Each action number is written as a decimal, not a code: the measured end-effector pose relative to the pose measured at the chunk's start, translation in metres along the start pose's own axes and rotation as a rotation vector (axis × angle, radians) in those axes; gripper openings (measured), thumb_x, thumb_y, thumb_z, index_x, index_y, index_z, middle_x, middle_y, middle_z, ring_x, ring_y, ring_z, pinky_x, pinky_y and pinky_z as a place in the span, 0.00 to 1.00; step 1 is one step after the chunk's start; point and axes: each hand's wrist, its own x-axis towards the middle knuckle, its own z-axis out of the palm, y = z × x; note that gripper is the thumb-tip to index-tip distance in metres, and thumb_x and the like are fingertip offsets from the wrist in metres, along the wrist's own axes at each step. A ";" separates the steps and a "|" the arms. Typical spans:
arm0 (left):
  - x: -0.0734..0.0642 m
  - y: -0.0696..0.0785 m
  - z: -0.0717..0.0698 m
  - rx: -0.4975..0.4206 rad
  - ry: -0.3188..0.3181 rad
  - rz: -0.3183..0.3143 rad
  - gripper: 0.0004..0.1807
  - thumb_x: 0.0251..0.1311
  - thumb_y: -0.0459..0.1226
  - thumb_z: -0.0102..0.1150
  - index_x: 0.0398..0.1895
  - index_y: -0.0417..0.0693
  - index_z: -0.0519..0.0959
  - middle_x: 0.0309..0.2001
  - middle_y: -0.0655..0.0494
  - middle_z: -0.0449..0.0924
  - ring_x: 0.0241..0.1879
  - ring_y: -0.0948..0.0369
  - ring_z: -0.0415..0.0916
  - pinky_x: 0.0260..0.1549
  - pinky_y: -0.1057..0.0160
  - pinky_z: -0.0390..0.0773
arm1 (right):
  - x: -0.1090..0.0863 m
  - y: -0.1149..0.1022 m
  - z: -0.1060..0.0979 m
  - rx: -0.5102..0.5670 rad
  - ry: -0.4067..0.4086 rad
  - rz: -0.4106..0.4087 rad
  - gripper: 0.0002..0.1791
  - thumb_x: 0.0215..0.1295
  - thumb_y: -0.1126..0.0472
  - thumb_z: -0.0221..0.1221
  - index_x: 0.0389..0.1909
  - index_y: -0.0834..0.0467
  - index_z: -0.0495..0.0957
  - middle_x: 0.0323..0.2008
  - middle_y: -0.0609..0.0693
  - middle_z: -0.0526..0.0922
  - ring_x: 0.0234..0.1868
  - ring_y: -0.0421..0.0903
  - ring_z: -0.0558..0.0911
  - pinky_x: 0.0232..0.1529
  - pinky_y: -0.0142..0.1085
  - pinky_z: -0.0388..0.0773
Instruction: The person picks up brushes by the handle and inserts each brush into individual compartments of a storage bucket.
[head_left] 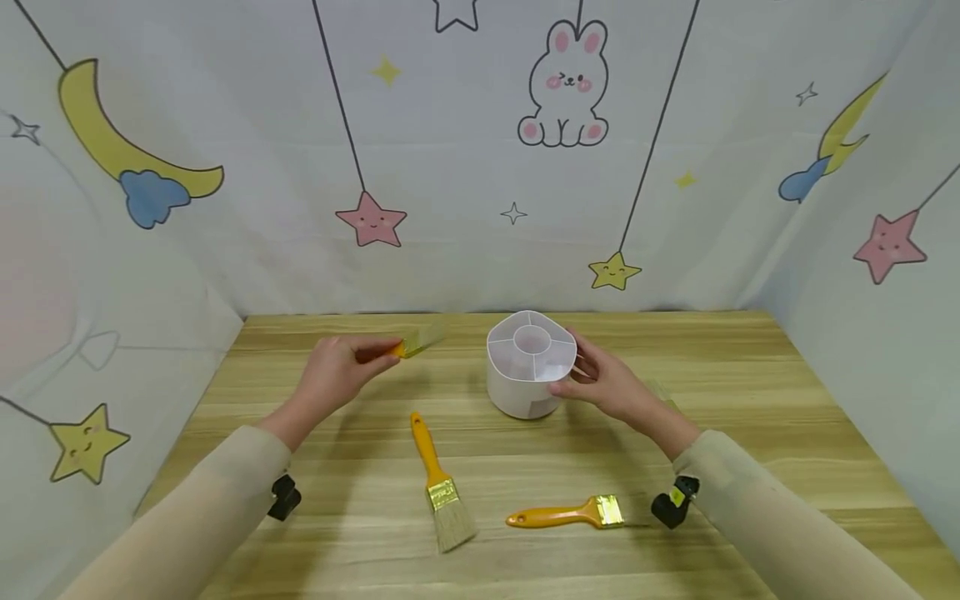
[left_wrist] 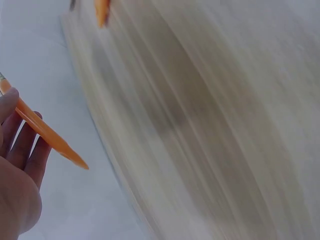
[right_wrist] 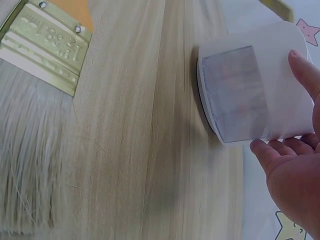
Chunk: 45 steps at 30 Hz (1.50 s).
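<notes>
In the head view my left hand (head_left: pixel 336 371) pinches a paintbrush (head_left: pixel 411 343) above the table, its bristles toward the container. The left wrist view shows the brush's orange handle (left_wrist: pixel 50 136) between thumb and fingers. My right hand (head_left: pixel 613 387) grips the side of a white divided desk organizer (head_left: pixel 517 395), thumb at the front and fingers behind. A round middle compartment with several others around it makes up its top. Seen from the right wrist, a translucent panel (right_wrist: pixel 235 95) covers part of the organizer's wall.
One paintbrush (head_left: pixel 437 467) lies on the wooden table (head_left: pixel 360 542), bristles toward the near edge. Another paintbrush (head_left: pixel 562 515) lies sideways, bristles right. Pale bristles (head_left: pixel 662 393) show behind my right wrist. A white curtain (head_left: pixel 465 150) with printed stars stands behind the table.
</notes>
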 end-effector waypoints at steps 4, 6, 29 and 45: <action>0.006 0.012 0.001 -0.057 0.012 -0.028 0.17 0.69 0.40 0.72 0.59 0.49 0.90 0.48 0.51 0.92 0.41 0.56 0.90 0.37 0.62 0.89 | 0.001 0.000 -0.002 0.000 -0.009 -0.001 0.57 0.69 0.63 0.73 0.88 0.58 0.44 0.85 0.60 0.52 0.83 0.63 0.57 0.78 0.53 0.64; 0.009 0.018 0.001 -0.091 0.015 -0.046 0.17 0.69 0.40 0.73 0.59 0.50 0.90 0.48 0.51 0.92 0.42 0.56 0.90 0.37 0.64 0.89 | 0.001 0.000 -0.003 0.000 -0.015 0.001 0.57 0.69 0.63 0.72 0.88 0.58 0.44 0.85 0.60 0.52 0.83 0.62 0.56 0.78 0.53 0.63; 0.050 0.084 0.023 -0.460 0.024 -0.089 0.18 0.68 0.41 0.74 0.59 0.52 0.90 0.51 0.53 0.92 0.47 0.57 0.89 0.37 0.68 0.87 | 0.002 0.002 -0.004 0.000 -0.022 -0.002 0.57 0.69 0.62 0.73 0.88 0.59 0.45 0.85 0.61 0.51 0.83 0.63 0.56 0.77 0.51 0.65; 0.081 0.118 0.039 -0.696 0.058 -0.170 0.18 0.69 0.37 0.73 0.61 0.49 0.89 0.54 0.51 0.90 0.53 0.56 0.88 0.55 0.61 0.87 | 0.001 0.000 -0.005 0.007 -0.036 -0.001 0.56 0.70 0.61 0.72 0.88 0.59 0.45 0.86 0.60 0.50 0.84 0.64 0.56 0.77 0.52 0.64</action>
